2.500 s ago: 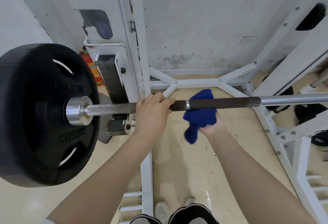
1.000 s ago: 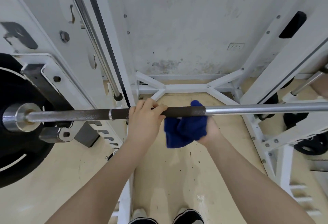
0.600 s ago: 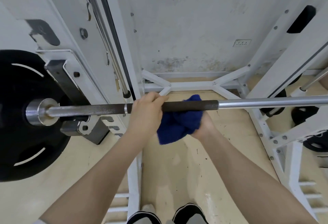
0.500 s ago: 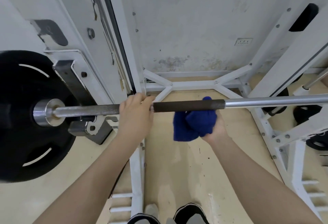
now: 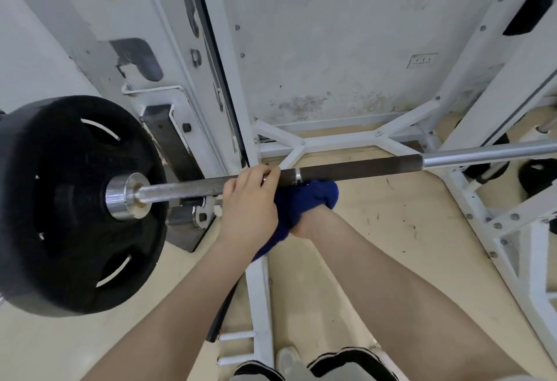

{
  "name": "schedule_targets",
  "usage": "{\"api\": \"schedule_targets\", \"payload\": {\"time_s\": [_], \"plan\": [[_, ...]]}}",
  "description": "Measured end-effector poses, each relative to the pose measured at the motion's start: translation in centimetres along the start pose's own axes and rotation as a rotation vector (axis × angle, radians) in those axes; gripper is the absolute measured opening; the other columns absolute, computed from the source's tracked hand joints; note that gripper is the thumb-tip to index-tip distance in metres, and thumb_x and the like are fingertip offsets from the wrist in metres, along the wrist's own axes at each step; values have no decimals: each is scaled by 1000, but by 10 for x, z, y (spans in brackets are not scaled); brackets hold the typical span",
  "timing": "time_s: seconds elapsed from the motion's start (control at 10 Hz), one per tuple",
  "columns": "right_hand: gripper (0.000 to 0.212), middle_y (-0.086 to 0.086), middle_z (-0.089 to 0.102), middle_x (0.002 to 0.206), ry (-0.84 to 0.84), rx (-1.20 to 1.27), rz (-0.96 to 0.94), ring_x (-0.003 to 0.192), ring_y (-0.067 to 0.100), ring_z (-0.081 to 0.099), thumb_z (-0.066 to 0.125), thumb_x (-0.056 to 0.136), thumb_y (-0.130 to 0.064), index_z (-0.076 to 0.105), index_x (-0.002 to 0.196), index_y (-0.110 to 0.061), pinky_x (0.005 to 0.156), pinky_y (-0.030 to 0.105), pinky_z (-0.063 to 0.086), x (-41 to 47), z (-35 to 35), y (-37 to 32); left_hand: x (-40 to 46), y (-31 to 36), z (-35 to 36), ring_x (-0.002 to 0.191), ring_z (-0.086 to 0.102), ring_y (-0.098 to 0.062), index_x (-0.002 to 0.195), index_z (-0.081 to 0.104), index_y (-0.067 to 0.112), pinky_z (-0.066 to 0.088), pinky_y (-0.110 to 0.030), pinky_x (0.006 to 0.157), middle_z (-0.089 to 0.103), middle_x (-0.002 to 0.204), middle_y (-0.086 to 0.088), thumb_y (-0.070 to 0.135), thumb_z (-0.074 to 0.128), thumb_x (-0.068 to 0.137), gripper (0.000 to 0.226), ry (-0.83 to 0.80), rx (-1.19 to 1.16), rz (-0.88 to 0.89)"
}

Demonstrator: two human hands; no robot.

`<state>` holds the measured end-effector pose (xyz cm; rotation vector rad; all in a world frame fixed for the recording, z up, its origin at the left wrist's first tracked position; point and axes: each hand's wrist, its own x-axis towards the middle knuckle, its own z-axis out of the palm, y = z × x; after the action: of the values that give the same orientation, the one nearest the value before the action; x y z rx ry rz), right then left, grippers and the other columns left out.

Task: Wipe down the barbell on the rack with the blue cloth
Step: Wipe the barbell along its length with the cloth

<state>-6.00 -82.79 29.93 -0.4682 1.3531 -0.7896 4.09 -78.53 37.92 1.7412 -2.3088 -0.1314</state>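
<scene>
The barbell (image 5: 355, 167) lies across the white rack, its dark knurled section running into a shiny sleeve on the right. A black weight plate (image 5: 72, 199) sits on its left end. My left hand (image 5: 248, 204) grips the bar from above, just left of a silver ring mark. Right beside it, my right hand (image 5: 304, 227) holds the bunched blue cloth (image 5: 307, 199) up against the underside of the bar; most of that hand is hidden by the cloth.
The rack's white upright (image 5: 211, 79) stands behind the bar on the left, with a J-hook bracket (image 5: 187, 214) under the bar. White base beams (image 5: 337, 139) cross the tan floor. More black plates (image 5: 539, 178) sit at the right. My shoes (image 5: 301, 362) show below.
My right hand has slid the blue cloth leftward under the bar until it sits against my left hand. The view has shifted, so the weight plate appears larger and closer.
</scene>
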Motion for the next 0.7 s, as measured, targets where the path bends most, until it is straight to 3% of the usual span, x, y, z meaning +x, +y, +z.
{"api": "schedule_targets", "payload": {"time_s": [0.1, 0.2, 0.3, 0.4, 0.5, 0.6, 0.7], "plan": [[25, 8, 56, 103, 87, -747, -57, 98, 37, 54, 36, 98, -8, 57, 111, -3, 82, 34, 44, -19, -70, -14, 7, 11, 1, 127, 32, -20, 134, 42, 18, 22, -33, 104, 44, 135, 1, 6, 46, 86, 50, 36, -74, -28], [31, 13, 57, 100, 325, -804, -126, 88, 28, 55, 40, 98, -23, 57, 112, -1, 79, 34, 45, -35, -124, -11, 11, 39, 11, 114, 47, -28, 124, 54, 11, 36, -37, 98, 56, 121, -6, -3, 47, 81, 45, 55, -229, 99], [24, 5, 55, 101, 308, -478, -120, 80, 17, 53, 45, 97, -32, 47, 114, -16, 62, 27, 43, -60, -180, -5, 8, 89, 32, 102, 57, -24, 118, 58, 14, 48, -37, 88, 60, 115, -3, 8, 43, 90, 33, -105, -403, 236], [33, 9, 57, 120, 241, -212, -133, 100, 23, 57, 50, 94, -24, 46, 127, -19, 80, 34, 49, -89, -233, -13, 7, 149, 56, 115, 49, -15, 133, 43, 20, 40, -25, 97, 49, 133, 2, 27, 42, 96, 38, -340, -464, 209], [24, 11, 66, 108, 119, -136, -151, 94, 23, 61, 48, 91, -9, 61, 111, -8, 80, 36, 51, -119, -286, -26, 12, 208, 71, 122, 45, -16, 137, 36, 19, 36, -26, 100, 45, 138, 1, 32, 45, 95, 45, -415, -580, 171], [19, 10, 69, 99, 86, -114, -218, 86, 24, 65, 47, 92, -8, 62, 104, -9, 73, 33, 54, -147, -331, -37, 13, 263, 83, 101, 55, -10, 123, 49, 22, 42, -11, 79, 58, 118, 3, 27, 54, 89, 35, -461, -730, 205], [19, 10, 70, 98, 83, -86, -350, 86, 25, 68, 48, 96, -12, 59, 110, -6, 71, 34, 57, -169, -370, -42, 11, 315, 89, 96, 56, 2, 124, 44, 35, 46, -9, 75, 60, 113, 13, 26, 66, 79, 51, -457, -883, 234]]}}
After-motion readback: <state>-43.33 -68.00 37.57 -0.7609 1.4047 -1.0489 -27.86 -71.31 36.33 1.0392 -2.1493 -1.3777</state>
